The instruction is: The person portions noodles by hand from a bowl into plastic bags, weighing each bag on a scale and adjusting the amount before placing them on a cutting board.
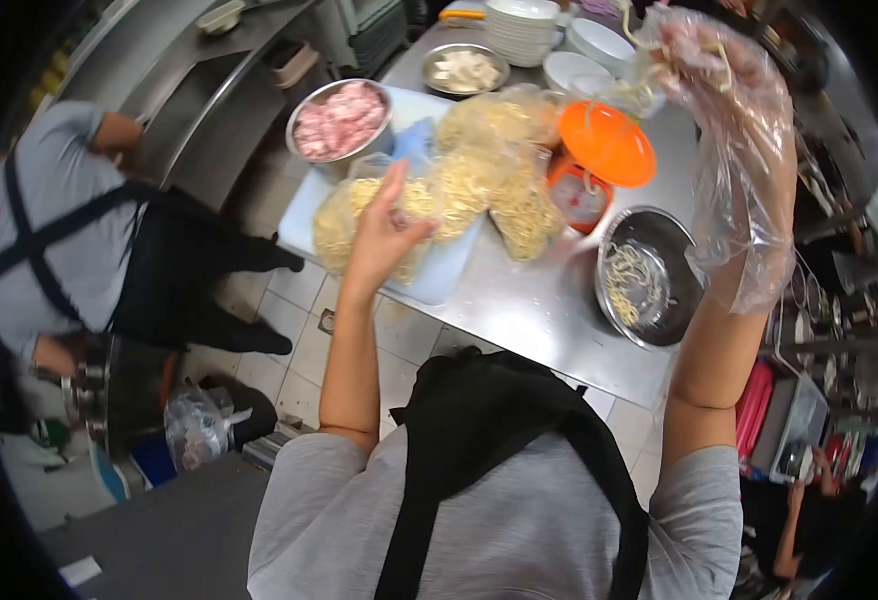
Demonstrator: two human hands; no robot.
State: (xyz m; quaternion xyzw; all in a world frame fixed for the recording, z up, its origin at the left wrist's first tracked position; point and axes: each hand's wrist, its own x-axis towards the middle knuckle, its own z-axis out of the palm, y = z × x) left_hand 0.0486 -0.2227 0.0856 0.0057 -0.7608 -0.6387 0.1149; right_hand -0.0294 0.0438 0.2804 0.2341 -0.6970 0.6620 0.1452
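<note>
My left hand [387,232] is bare, its fingers apart, right over a clear plastic bag of yellow noodles [339,228]. Several more noodle bags [519,205] lie to its right on a pale blue cutting board [439,285]. At the upper right, my right hand [709,60] wears a loose clear plastic glove and is closed on some noodles [641,98], with strands hanging out. Below and left of it stands an orange kitchen scale [576,195] with an orange pan [614,150]. Under my right forearm, a metal bowl [677,262] holds loose noodles [631,285].
A metal pot of raw minced meat [339,120] sits at the board's far left corner. Behind are a bowl of white pieces [466,70] and stacked white plates [519,30] on the steel table [549,310]. A co-worker [69,220] bends at the left; another person [809,510] is lower right.
</note>
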